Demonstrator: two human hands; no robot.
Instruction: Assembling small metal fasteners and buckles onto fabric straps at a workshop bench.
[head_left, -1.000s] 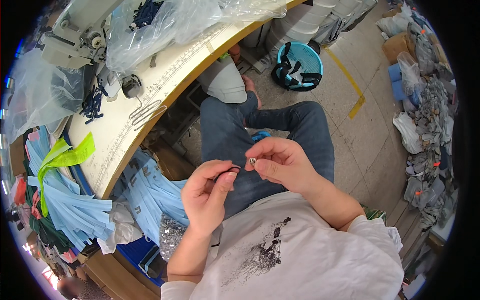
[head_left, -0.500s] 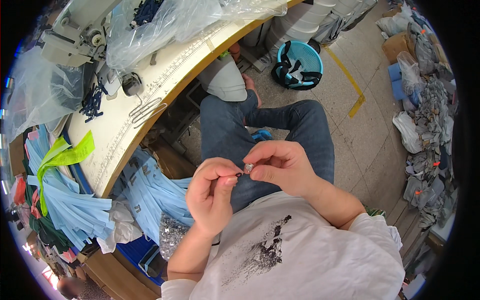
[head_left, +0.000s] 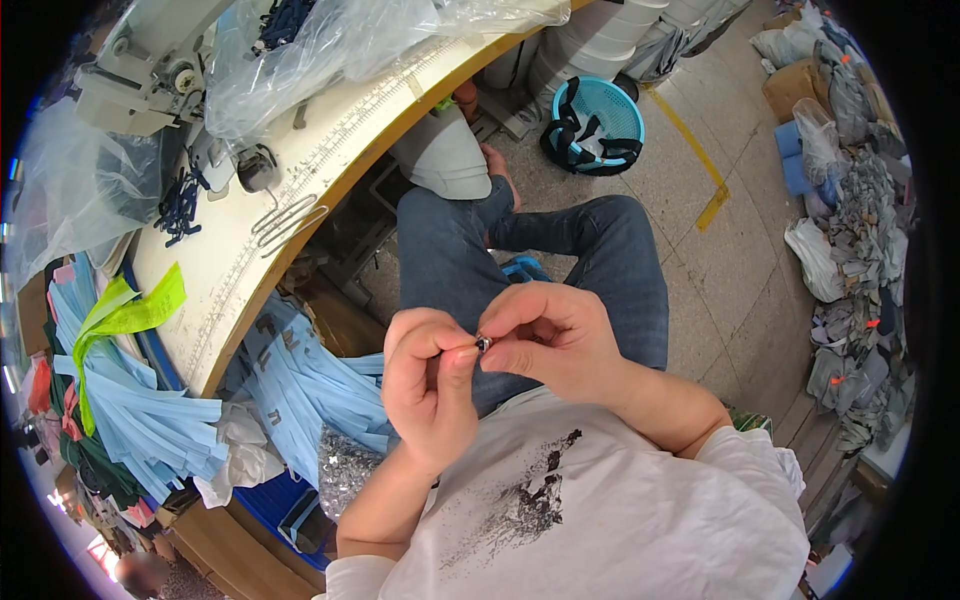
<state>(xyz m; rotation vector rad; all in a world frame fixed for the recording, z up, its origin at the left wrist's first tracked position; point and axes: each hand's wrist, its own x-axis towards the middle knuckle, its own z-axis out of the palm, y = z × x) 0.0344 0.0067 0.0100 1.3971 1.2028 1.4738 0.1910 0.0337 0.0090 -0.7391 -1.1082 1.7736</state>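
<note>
My left hand (head_left: 430, 385) and my right hand (head_left: 555, 340) meet in front of my chest, above my lap in blue jeans. Between the fingertips of both hands sits a tiny dark metal piece (head_left: 482, 344), pinched from each side. It is too small to tell its exact kind. My white printed shirt fills the lower part of the view.
A white worktable (head_left: 300, 190) with a yellow edge curves at upper left, bearing a sewing machine (head_left: 150, 60), clear plastic bags and wire clips. Light blue fabric strips (head_left: 300, 390) hang below it. A teal basket (head_left: 595, 125) stands on the floor; grey cloth piles (head_left: 860, 260) lie at right.
My two hands have come together and closer to my chest; the small piece, first held in the right hand alone, is now pinched between both.
</note>
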